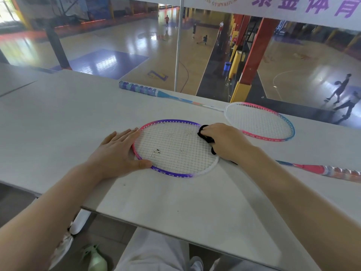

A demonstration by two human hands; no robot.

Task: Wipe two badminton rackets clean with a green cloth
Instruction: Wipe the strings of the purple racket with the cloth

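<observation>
A purple-and-pink racket [172, 174] lies flat on the white table [58, 118], head toward me, its pink handle [332, 171] running off to the right. Dark specks dot its strings. My left hand [119, 153] rests flat on the head's left rim, fingers straight, thumb along the near rim. My right hand [224, 141] grips a dark bunched cloth [205, 133] against the head's right edge. A second racket [273, 114], white, pink and blue, lies farther back with its blue-wrapped handle [138, 89] pointing left.
The table's far edge meets a glass barrier with a white post [178, 45], overlooking gym courts below where people play. The near table edge [156, 225] is above my legs. A white-and-green shoe [93, 259] is on the floor.
</observation>
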